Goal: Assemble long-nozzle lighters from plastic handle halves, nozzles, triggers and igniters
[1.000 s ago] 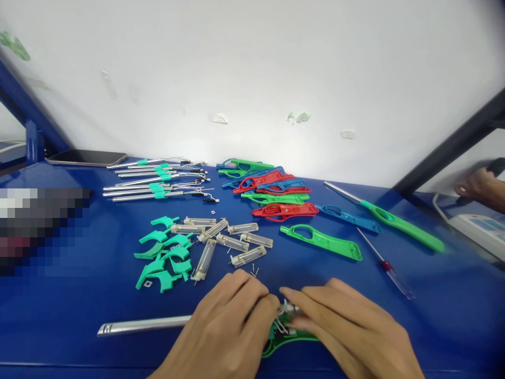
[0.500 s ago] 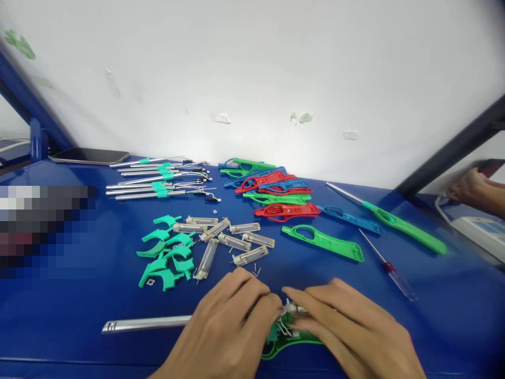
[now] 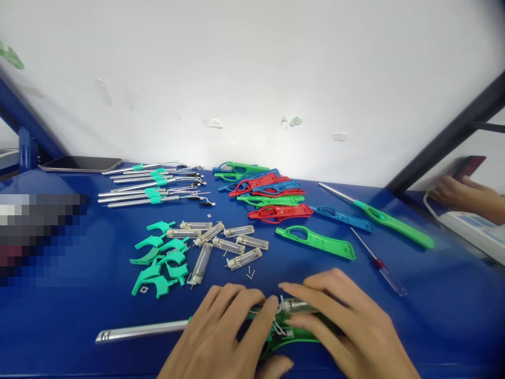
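Green handle (image 3: pixel 295 337) under both hands — blue table (image 3: pixel 437 316), white wall (image 3: pixel 252 73) behind.

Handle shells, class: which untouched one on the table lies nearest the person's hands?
The green handle shell lying alone beyond the right hand; the red shells, blue shells and other green shells lie farther back, toward the wall.

White wall (image 3: pixel 252 68) (scuffed, flecked with tape scraps) backs the glossy blue worktop (image 3: pixel 434 316); a dark bar (image 3: pixel 445 135) slants over its far right corner; a blue strut (image 3: pixel 18 113), far left.
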A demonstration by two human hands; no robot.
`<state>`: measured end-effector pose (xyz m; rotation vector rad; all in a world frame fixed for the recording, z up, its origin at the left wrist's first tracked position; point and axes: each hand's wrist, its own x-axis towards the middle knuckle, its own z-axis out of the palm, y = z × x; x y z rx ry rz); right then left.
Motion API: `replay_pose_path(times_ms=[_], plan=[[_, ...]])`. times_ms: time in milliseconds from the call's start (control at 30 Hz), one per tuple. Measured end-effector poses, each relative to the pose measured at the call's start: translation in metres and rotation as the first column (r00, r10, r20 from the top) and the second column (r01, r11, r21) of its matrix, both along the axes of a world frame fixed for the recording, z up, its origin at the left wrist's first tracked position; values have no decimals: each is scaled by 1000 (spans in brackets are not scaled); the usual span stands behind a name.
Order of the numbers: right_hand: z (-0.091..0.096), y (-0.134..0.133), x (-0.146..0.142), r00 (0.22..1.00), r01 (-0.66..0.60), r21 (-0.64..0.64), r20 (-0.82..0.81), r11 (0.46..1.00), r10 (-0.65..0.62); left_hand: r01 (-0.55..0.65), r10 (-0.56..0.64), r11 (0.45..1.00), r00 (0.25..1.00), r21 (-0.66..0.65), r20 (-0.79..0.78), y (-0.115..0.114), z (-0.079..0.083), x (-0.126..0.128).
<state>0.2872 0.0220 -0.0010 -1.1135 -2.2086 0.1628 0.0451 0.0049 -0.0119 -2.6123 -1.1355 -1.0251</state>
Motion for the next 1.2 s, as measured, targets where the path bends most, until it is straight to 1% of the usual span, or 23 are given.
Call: replay_pose_path(times_ms=[133,267,400,533,667,767,900,1033,1200], plan=[[8,0,1,999,-27,51,-27,998,28,14,-14,999,1000,-45,-3,2,-4,2],[11,0,3,998,-62,24,-8,998,62,34,-34,997,999,-71,4,2,-6,1],[9,0,6,997,-79,-9,-1,997,79,41,-40,997,999,-65,7,-1,-8,-1],[8,-2,10,996,-95,-2,-3,996,95,32,-34,997,999,-70,-21,-3,-9,-1],[9,-4,11,994,-102,-22,37,995,102,33,-38,996,998,-85,-50,-1,-8,-2],[9,-5,9,994,-97,-12,58,995,97,45,-55,993,995,-108,-89,-1,-8,-2],[7,-4,7,993,-85,2,84,996,84,54,-63,994,993,-90,-95,0,-7,-1],[5,-4,8,995,-53,12,81,999,52,57,-59,998,996,-36,-61,0,-7,0],[2,-6,12,993,-70,-20,96,997,72,46,-46,999,998,-7,-47,0,-7,2]])
